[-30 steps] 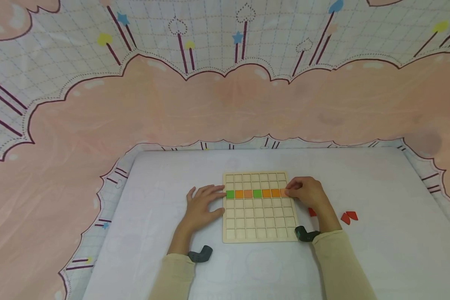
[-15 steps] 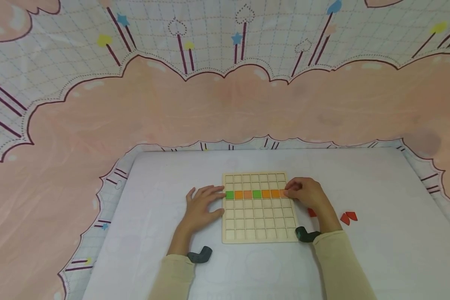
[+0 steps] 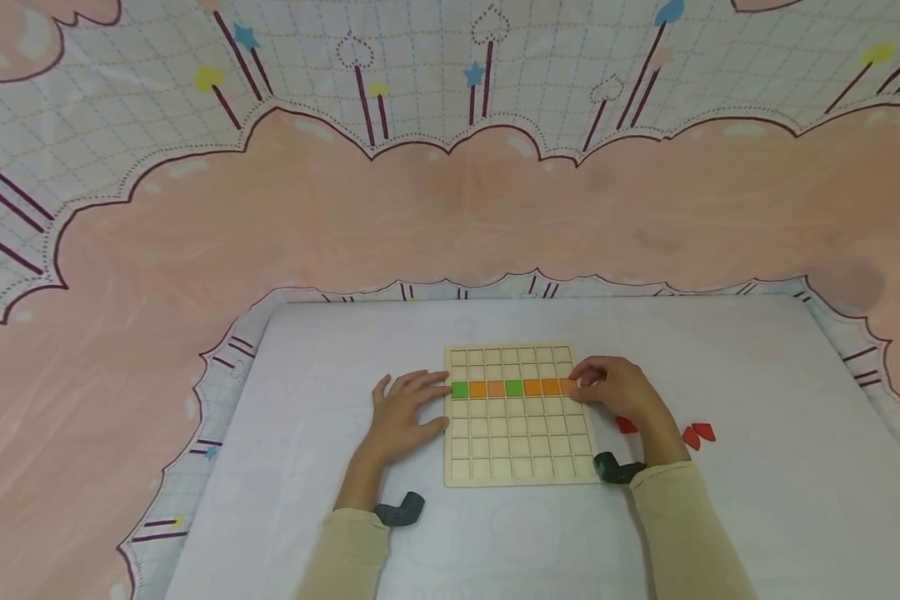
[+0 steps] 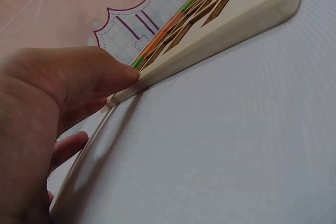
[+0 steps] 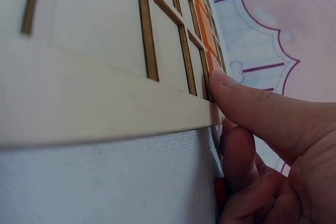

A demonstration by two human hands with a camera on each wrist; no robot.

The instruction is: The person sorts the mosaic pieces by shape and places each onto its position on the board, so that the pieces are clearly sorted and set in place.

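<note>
A square wooden grid board (image 3: 521,427) lies on the white tabletop. One row of it carries green, orange and salmon tiles, among them a green tile (image 3: 514,388). My left hand (image 3: 401,417) rests at the board's left edge with fingers spread, the thumb touching the rim in the left wrist view. At the opposite edge is my right hand (image 3: 618,387). Its thumb (image 5: 252,100) presses on the salmon tile (image 5: 212,62) at the row's right end, while the other fingers bend beside the board's edge. The index fingertip is hidden in the right wrist view.
Two red pieces (image 3: 697,434) lie on the table to the right, and another red piece (image 3: 626,425) shows beside the right wrist. Dark devices are strapped at both wrists. Behind the table (image 3: 360,342) hangs a patterned pink and white cloth (image 3: 465,217).
My right hand has shifted slightly to the right, showing more of the end tile. The left hand and the board stay in place.
</note>
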